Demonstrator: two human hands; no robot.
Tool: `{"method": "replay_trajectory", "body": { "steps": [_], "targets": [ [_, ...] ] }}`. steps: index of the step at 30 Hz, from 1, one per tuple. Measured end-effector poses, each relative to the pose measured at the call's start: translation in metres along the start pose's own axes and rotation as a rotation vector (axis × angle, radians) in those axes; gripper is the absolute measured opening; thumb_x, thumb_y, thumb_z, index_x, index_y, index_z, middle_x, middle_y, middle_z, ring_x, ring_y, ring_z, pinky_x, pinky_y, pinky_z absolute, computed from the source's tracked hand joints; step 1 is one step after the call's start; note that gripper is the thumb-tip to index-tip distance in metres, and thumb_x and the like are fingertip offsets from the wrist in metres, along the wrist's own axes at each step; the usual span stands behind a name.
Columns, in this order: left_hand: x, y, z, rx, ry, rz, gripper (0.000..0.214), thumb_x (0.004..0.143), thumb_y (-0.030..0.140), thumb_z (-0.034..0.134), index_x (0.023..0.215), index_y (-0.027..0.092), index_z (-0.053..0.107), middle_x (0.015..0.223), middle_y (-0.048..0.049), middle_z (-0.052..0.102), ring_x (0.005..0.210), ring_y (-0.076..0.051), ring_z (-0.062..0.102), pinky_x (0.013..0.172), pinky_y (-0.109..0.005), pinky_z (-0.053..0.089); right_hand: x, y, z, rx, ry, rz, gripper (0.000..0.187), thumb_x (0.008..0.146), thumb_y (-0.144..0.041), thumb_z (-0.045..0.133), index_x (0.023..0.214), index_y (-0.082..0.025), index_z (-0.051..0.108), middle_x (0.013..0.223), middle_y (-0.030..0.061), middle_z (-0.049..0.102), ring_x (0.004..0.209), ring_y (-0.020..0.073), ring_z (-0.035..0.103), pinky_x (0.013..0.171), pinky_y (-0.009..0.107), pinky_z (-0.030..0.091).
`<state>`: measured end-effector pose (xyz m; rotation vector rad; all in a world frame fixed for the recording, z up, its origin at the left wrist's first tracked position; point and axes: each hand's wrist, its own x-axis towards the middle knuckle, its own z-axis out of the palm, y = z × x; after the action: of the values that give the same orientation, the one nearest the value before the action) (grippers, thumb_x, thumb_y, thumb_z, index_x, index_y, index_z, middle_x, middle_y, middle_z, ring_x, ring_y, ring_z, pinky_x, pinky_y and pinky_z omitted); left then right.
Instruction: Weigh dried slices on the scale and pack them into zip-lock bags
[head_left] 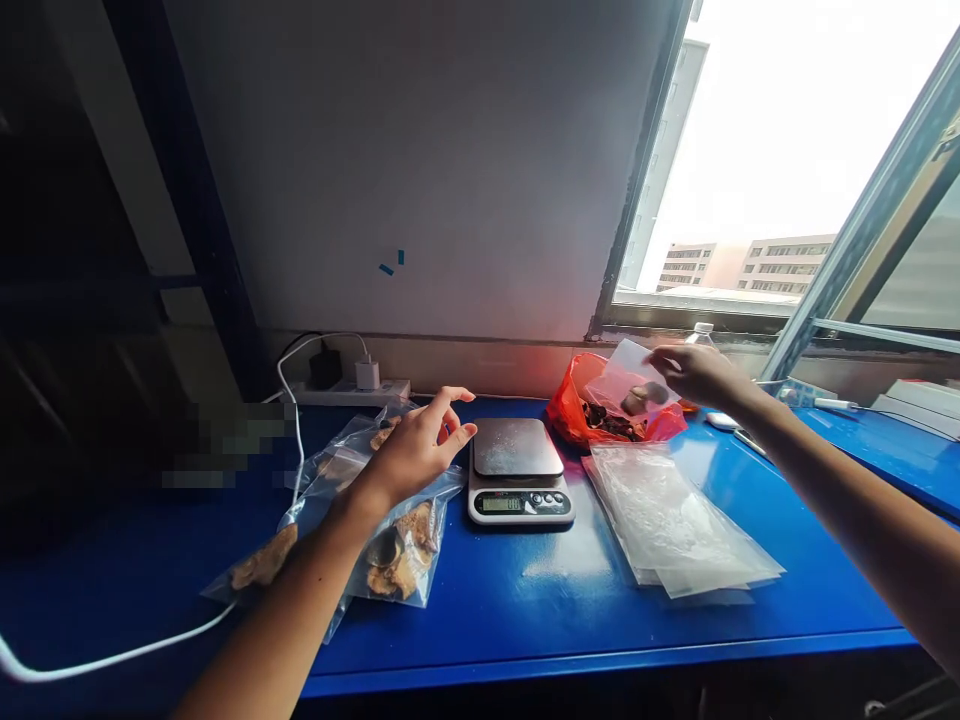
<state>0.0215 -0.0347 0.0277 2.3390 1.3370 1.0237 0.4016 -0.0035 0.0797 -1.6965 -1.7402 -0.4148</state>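
Note:
My right hand [697, 372] pinches the top edge of a small clear plastic bag [624, 362] with a few brown dried pieces at its bottom. That bag hangs over a red plastic bag [571, 405], which stands open with dark dried pieces [611, 424] inside. Beside the digital kitchen scale [520, 460], my left hand [424, 440] hovers with thumb and index finger apart, holding nothing. The scale's steel platform is bare and its display is lit. Under and around my left arm lie clear bags of brown dried pieces [397, 560], partly hidden by it.
A stack of flat clear bags [679, 520] lies right of the scale on the blue table [510, 610]. A white cable [112, 655] runs along the left to a charger [367, 374] on a power strip [390, 392]. A capped bottle [702, 333] stands behind my right hand.

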Motion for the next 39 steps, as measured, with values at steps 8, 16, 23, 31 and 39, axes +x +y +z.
{"method": "replay_trajectory", "body": {
  "steps": [8, 16, 23, 31, 39],
  "targets": [
    [-0.001, 0.001, 0.002, 0.065, -0.083, -0.01, 0.026, 0.088, 0.036, 0.051, 0.109, 0.024, 0.06, 0.078, 0.0013, 0.062, 0.068, -0.015, 0.057, 0.066, -0.027, 0.044, 0.041, -0.031, -0.031, -0.252, 0.201, 0.108, 0.032, 0.092, -0.027, 0.045, 0.104, -0.015, 0.072, 0.088, 0.0144, 0.066, 0.068, 0.0131, 0.052, 0.064, 0.034, 0.027],
    [-0.008, 0.014, 0.013, -0.201, -0.226, -0.027, 0.048, 0.088, 0.053, 0.05, 0.119, 0.018, 0.061, 0.112, -0.01, 0.068, 0.1, -0.025, 0.063, 0.084, -0.033, 0.047, -0.026, -0.096, 0.019, 0.853, 0.398, 0.179, 0.017, 0.089, -0.028, 0.044, 0.082, -0.02, 0.057, 0.053, -0.0055, 0.04, 0.045, 0.009, 0.033, 0.046, 0.024, 0.025],
    [-0.002, 0.011, 0.023, -0.683, 0.04, -0.181, 0.049, 0.085, 0.059, 0.048, 0.105, 0.016, 0.062, 0.089, -0.008, 0.069, 0.081, -0.02, 0.063, 0.07, -0.03, 0.048, -0.086, -0.145, 0.076, 1.401, 0.006, 0.342, 0.01, 0.08, -0.03, 0.048, 0.087, -0.024, 0.045, 0.058, -0.0059, 0.055, 0.046, 0.0107, 0.046, 0.046, 0.022, 0.035],
    [0.007, 0.001, 0.007, -0.795, 0.254, -0.21, 0.025, 0.082, 0.038, 0.055, 0.071, 0.016, 0.06, 0.057, 0.0017, 0.056, 0.055, -0.011, 0.049, 0.056, -0.023, 0.038, -0.086, -0.121, 0.061, 1.536, -0.429, 0.228, 0.025, 0.073, -0.043, 0.06, 0.076, -0.018, 0.064, 0.072, 0.0027, 0.063, 0.066, 0.0155, 0.059, 0.061, 0.028, 0.044],
    [0.0, 0.009, 0.009, -0.637, -0.02, -0.11, 0.027, 0.087, 0.031, 0.045, 0.068, 0.017, 0.059, 0.059, 0.0005, 0.057, 0.056, -0.012, 0.048, 0.056, -0.025, 0.038, -0.086, -0.124, 0.054, 1.171, -0.475, 0.072, 0.037, 0.08, -0.054, 0.059, 0.079, -0.017, 0.061, 0.065, 0.001, 0.06, 0.059, 0.0127, 0.054, 0.058, 0.026, 0.041]
  ]
}}
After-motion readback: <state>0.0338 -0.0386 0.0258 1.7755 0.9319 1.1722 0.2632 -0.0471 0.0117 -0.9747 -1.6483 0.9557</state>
